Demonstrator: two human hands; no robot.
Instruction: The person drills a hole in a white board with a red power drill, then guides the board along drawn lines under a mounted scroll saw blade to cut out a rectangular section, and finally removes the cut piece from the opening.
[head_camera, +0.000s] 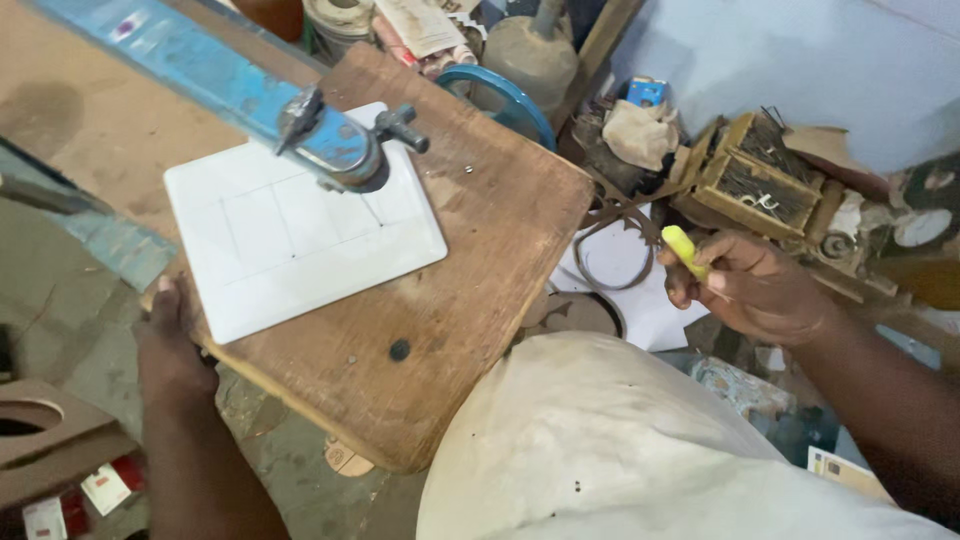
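A white square board (300, 235) with pencilled lines lies on the wooden saw table (470, 270). The blue arm of a scroll saw (215, 80) reaches over it, its clamp head (340, 150) hanging just above the board. My left hand (172, 340) rests at the table's left edge, fingers touching the board's near corner. My right hand (745, 285) is off to the right of the table, closed around a small yellow-handled tool (684, 248). My knee in pale cloth (620, 440) fills the lower middle.
Behind my right hand sits a cluttered heap: small wooden boxes (760, 175), a cut wooden ring (610, 255) on white paper, rags, a blue round rim (505, 95). A cardboard piece with a round hole (45, 435) lies at lower left on the dusty floor.
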